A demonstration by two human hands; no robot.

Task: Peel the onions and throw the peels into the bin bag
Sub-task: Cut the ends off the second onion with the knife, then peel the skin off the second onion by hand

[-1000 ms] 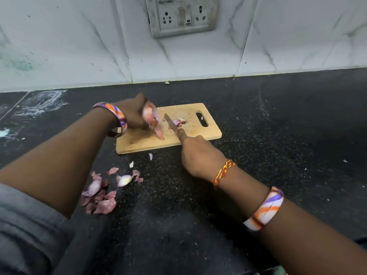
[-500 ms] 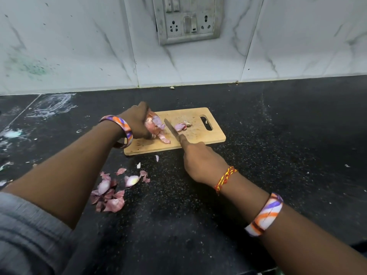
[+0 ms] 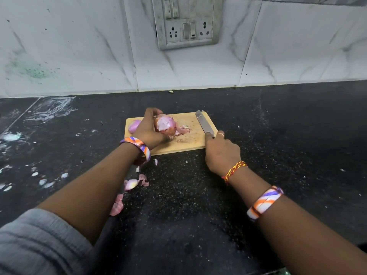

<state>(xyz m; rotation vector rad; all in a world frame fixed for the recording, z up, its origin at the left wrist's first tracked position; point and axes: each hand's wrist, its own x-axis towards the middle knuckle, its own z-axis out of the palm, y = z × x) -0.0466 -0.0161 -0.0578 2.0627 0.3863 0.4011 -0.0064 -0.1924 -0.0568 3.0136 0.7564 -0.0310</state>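
Observation:
My left hand grips a partly peeled red onion over the wooden cutting board. Loose skin hangs from the onion onto the board. A second, peeled onion lies on the board's left end, partly hidden behind my left hand. My right hand holds a knife by its handle at the board's right edge, the blade flat and pointing away from me. Several onion peels lie on the black counter under my left forearm. No bin bag is in view.
The black stone counter runs to a white marble-tiled wall with a socket panel. White smears and specks mark the counter's left side. A bangle sits on each wrist, and a red-yellow thread on the right.
The knife has swung right, away from the onion, to the board's right edge. My left hand has turned the onion, and the peeled onion behind it now shows.

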